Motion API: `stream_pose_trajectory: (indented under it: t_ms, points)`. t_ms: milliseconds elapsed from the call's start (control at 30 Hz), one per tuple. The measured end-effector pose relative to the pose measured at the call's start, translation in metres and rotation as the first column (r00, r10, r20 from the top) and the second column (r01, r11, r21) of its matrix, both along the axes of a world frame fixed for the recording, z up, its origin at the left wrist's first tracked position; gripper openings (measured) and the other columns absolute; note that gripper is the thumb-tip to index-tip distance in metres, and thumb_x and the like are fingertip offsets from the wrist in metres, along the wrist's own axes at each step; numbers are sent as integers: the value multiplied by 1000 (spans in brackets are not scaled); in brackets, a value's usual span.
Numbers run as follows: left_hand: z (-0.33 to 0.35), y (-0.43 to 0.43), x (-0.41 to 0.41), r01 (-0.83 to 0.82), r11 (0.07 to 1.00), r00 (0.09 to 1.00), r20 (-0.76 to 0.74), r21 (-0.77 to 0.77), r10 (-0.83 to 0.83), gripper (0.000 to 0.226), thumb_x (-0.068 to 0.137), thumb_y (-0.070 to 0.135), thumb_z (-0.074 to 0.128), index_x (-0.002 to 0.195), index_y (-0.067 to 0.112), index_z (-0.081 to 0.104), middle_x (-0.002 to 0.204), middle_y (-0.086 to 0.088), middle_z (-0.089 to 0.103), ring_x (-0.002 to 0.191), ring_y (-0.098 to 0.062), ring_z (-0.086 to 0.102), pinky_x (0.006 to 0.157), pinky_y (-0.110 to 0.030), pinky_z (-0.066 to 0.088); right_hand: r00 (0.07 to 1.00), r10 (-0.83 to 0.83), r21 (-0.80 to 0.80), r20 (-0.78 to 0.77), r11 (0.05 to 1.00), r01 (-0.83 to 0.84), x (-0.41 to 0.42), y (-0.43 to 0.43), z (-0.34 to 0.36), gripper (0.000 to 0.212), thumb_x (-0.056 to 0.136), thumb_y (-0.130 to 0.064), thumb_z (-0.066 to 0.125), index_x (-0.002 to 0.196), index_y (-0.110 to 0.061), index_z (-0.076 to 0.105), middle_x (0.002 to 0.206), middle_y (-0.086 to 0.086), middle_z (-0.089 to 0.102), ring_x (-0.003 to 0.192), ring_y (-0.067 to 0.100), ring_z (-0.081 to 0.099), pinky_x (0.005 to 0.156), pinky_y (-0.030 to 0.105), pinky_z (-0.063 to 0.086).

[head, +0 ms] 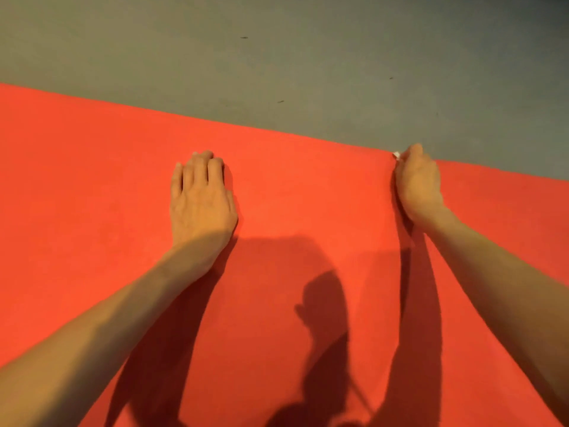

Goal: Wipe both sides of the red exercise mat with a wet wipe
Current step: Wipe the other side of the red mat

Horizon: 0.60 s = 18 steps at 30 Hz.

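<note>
Floor: a plain grey floor (277,57) lies beyond both hands, with a few small dark specks (244,37) on it.
Mat: the flat, matte red exercise mat (92,180) is spread under both hands and forearms. Its far edge runs just past the fingertips.
Left hand: the left hand (201,195) lies palm down on the mat with its fingers straight and close together. It holds nothing and rests short of the far edge.
Right hand: the right hand (418,183) is turned on its side at the far edge, fingers curled in. A scrap of crumpled white wet wipe (396,155) shows at its knuckles.
Wipe: most of it is hidden inside the right hand, so how much of it touches the mat cannot be told.
Shadows: dark shadows of the arms and body (323,318) fall on the mat between the forearms and nearer the person.
Step in hand: probably wiping the upper face along the far border.
Doing it well: press down with the left palm so the mat does not creep. Open more of the wipe under the right fingers and draw overlapping strokes from the far edge toward the body.
Watch for: the edge may curl up under the right hand, and a bunched wipe would cover only a narrow strip.
Remaining: the underside has yet to be turned up and wiped.
</note>
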<state>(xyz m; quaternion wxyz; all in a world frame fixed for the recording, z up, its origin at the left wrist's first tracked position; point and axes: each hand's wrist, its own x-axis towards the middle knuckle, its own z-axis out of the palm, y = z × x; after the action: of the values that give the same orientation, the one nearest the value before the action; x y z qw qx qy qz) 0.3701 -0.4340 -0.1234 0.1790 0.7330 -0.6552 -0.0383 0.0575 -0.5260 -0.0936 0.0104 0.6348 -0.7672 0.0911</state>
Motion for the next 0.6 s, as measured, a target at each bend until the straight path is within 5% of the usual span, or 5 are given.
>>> stream_pose_trajectory:
  t_ms: [133,300,433,500,600]
  points:
    - [-1,0,-3,9,1000,997,78,21,-11,38,82,15,44,118,6,49,135,-18,46,131,-37,38,112,-51,22,998,-66,24,-19,998,66,23,-5,-6,24,97,-4,30,113,7,45,113,30,56,104,44,53,85,48,34]
    - [3,0,-4,-10,1000,996,92,8,9,41,80,19,39,119,8,48,133,-17,46,127,-36,40,110,-50,25,911,407,17,68,912,-409,133,2,-9,22,99,-11,35,110,1,51,111,22,60,102,36,55,79,38,29]
    - [5,0,-3,-17,1000,996,87,4,17,41,80,19,39,119,9,48,133,-17,46,124,-36,41,110,-49,25,773,620,-88,134,785,-613,106,-4,-6,23,92,-11,38,91,3,56,93,26,62,86,38,58,71,37,28]
    - [5,0,-3,-15,1000,996,87,8,14,41,80,19,39,119,8,48,132,-17,46,122,-37,41,109,-50,26,887,453,-63,89,891,-449,50,-9,-8,25,94,-11,36,92,5,56,94,29,61,87,40,58,73,40,29]
    - [7,-2,-4,-10,1000,998,67,11,9,43,79,19,38,119,8,47,132,-17,45,122,-37,40,110,-50,26,999,-35,-18,10,999,35,-36,-5,-3,23,96,-9,35,103,7,50,104,34,58,95,46,54,77,48,36]
